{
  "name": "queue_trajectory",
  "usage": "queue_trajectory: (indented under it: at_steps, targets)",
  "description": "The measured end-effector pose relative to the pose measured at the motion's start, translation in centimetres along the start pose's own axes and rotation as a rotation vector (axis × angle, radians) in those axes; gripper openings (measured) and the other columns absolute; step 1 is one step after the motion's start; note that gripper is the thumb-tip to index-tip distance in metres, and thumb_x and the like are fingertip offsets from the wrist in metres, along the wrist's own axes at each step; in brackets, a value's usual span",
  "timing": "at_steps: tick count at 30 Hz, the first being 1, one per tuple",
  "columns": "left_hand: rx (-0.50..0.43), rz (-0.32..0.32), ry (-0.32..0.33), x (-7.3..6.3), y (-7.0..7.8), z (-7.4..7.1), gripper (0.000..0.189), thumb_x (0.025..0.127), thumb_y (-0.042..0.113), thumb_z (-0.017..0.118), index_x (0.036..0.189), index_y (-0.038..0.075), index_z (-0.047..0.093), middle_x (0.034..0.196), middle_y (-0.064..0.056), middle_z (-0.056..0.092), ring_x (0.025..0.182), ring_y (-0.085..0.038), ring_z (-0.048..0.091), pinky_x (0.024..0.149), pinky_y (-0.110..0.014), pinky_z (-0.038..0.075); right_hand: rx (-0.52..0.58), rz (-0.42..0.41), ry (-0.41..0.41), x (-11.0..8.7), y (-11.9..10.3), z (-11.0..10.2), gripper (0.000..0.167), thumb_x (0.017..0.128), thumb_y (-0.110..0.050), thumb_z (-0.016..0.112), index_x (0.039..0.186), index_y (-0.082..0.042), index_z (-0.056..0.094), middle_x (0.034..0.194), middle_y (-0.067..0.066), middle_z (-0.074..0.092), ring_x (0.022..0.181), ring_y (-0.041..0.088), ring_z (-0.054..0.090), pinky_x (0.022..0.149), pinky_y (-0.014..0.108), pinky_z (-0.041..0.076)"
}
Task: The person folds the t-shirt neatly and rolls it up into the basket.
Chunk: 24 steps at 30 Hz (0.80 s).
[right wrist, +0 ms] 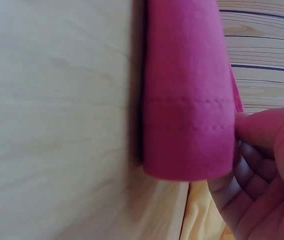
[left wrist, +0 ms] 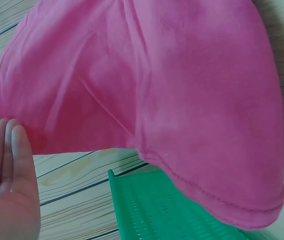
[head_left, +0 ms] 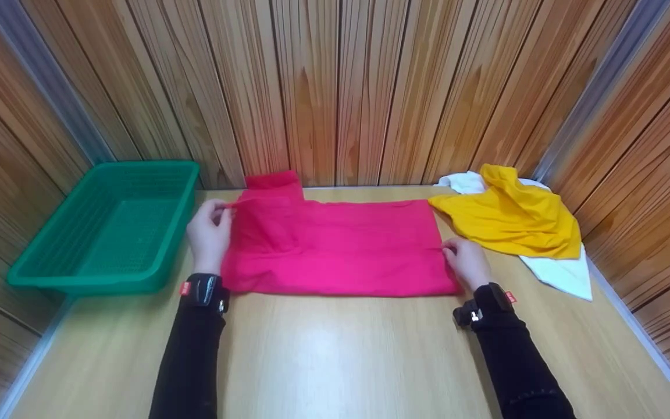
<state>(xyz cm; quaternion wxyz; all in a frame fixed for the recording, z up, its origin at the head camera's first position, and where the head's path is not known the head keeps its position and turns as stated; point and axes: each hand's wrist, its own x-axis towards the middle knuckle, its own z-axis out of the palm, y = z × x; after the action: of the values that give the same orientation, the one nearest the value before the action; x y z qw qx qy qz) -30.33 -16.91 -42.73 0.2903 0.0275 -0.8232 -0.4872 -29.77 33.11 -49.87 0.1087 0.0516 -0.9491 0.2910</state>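
A pinkish-red shirt (head_left: 358, 250) lies folded into a wide band across the middle of the table, a sleeve-like flap sticking up at its back left. My left hand (head_left: 209, 233) pinches the cloth at the left end and holds it slightly raised; in the left wrist view this hand (left wrist: 9, 185) has several fingers out straight, and the pinch itself is cut off by the frame. At the opposite end my right hand (head_left: 466, 261) pinches the edge between thumb and fingers. Close up, the right wrist view shows a double-stitched hem (right wrist: 189, 115) beside the right hand (right wrist: 266, 165).
To the left stands a green plastic basket (head_left: 160, 279) with perforated walls. A yellow garment (head_left: 521, 221) lies crumpled on white cloth (head_left: 565, 273) at the right. Wood-panelled walls (head_left: 370, 87) close off the back and both sides of the table (head_left: 335, 361).
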Motion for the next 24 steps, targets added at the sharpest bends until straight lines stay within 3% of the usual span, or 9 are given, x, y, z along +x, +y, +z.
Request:
queue_trajectory:
  at_steps: [11,15,19,24]
  targets:
    - [-0.077,0.074,-0.146,1.3,-0.2,1.1,0.018,0.093,-0.005,0.058,0.110,-0.007,0.065,0.111,-0.023,0.067,0.107,-0.033,0.065,0.092,-0.042,0.048,-0.018,0.016,-0.024,0.1,0.2,0.5,0.020,0.093,-0.003,0.060,0.106,0.011,0.067,0.105,0.027,0.068,0.102,0.044,0.062,0.095,0.054,0.044]
    - [-0.118,0.069,-0.210,1.0,-0.5,1.4,0.036,0.093,-0.008,0.057,0.129,-0.007,0.057,0.126,-0.024,0.062,0.118,-0.034,0.060,0.100,-0.043,0.045,-0.022,0.025,-0.034,0.0,0.2,0.6,0.020,0.093,-0.003,0.060,0.106,0.011,0.067,0.105,0.027,0.068,0.101,0.044,0.062,0.094,0.054,0.044]
    - [-0.093,0.070,-0.255,0.7,-1.1,1.4,0.053,0.093,-0.010,0.057,0.144,-0.003,0.045,0.136,-0.026,0.054,0.123,-0.038,0.055,0.102,-0.047,0.044,-0.031,0.019,-0.020,-0.1,0.3,0.6,0.021,0.092,-0.004,0.061,0.106,0.010,0.068,0.105,0.027,0.068,0.101,0.044,0.062,0.094,0.055,0.044]
    - [-0.008,0.026,-0.264,0.3,-2.0,1.3,0.046,0.093,-0.007,0.058,0.138,-0.006,0.050,0.126,-0.029,0.059,0.115,-0.042,0.058,0.099,-0.049,0.045,-0.032,0.020,-0.024,0.0,0.5,0.5,0.023,0.092,-0.005,0.061,0.108,0.011,0.067,0.107,0.027,0.067,0.104,0.045,0.061,0.096,0.055,0.043]
